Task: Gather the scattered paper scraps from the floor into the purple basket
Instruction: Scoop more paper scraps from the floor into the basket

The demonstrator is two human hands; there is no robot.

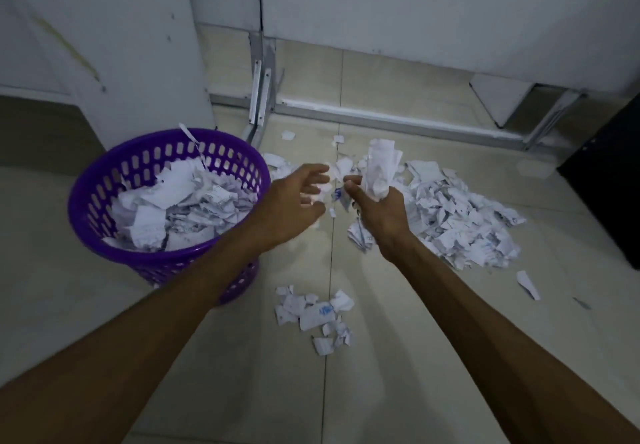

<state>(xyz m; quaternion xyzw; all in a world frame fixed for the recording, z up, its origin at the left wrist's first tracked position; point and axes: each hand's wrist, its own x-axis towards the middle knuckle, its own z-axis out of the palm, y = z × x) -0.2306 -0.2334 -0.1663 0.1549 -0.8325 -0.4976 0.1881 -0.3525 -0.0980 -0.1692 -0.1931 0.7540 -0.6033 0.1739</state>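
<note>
We are mid-collection, by our reading: our right hand [375, 198] is curled tight around a crumpled bunch of white paper scraps [381, 166], held above the pale tiled floor [398, 357]. Our left hand [298, 201] sits just beside it with fingers loosely bent around a few small white bits, though blur leaves us unsure whether it truly grips them. The round purple perforated plastic basket [104, 180] stands to the left, already well filled with paper. A large heap of torn scraps [460, 218] lies toward the floor's right side, and a smaller cluster of scraps [311, 312] lies nearer us. Next we likely need to swing the handful left over the basket rim and release.
</note>
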